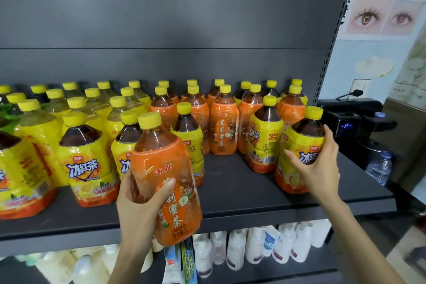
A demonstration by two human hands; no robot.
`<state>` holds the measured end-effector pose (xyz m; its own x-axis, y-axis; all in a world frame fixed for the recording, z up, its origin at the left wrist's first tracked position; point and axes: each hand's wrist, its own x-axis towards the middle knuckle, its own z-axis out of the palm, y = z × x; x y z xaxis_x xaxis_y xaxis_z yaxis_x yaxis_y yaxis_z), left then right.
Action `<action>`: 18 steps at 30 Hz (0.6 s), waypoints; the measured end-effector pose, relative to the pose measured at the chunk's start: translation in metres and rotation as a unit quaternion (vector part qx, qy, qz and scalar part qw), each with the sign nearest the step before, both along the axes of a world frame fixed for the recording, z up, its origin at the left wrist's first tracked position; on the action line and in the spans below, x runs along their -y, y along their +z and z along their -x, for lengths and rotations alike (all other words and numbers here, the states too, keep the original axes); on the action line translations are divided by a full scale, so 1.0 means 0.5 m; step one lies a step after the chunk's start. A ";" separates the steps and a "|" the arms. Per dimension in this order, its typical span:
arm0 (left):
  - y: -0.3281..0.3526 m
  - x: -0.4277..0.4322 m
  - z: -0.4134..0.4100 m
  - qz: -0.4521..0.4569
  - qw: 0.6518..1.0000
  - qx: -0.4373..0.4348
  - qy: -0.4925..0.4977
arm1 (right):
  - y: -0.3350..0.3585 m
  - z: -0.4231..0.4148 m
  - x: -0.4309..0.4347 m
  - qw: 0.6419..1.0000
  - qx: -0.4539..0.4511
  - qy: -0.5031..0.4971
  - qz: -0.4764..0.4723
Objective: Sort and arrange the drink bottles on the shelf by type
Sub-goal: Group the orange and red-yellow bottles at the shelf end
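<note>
Dark shelf [242, 182], bottles standing. In front of it: orange-label bottle [164, 182], cap up, leaning left, gripped by left hand [140, 205]. Right hand [315, 168] wrapped around upright yellow-label bottle [299, 157], "冰红茶", at shelf's right end.

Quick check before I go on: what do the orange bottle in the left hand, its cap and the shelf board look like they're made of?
Orange bottle: clear plastic, likely PET, glossy; brown liquid shows through above a shiny, wrinkled orange shrink sleeve. Cap: opaque yellow plastic, satin, ribbed edge. Shelf board: probably painted metal, matte dark grey, thin flat edge; it could be a coated board.
</note>
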<state>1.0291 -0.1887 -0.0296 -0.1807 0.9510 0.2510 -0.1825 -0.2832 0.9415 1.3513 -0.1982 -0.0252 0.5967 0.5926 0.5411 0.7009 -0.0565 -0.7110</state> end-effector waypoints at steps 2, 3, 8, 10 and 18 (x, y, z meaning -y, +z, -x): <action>0.001 0.000 0.005 0.002 1.000 0.003 0.003 | 0.001 -0.019 -0.007 1.000 -0.009 0.016 -0.009; 0.000 -0.001 0.009 0.002 1.000 0.003 0.004 | 0.000 -0.026 -0.012 1.000 -0.010 0.021 -0.015; -0.008 -0.003 0.026 0.009 1.000 0.008 0.025 | -0.014 0.002 -0.037 0.997 0.039 -0.047 -0.046; -0.011 -0.002 0.036 0.011 0.999 0.011 0.035 | -0.010 0.051 -0.042 0.994 0.041 -0.054 -0.085; -0.014 0.013 0.063 0.032 0.998 0.019 0.057 | 0.017 0.320 -0.122 0.946 0.004 0.323 -0.015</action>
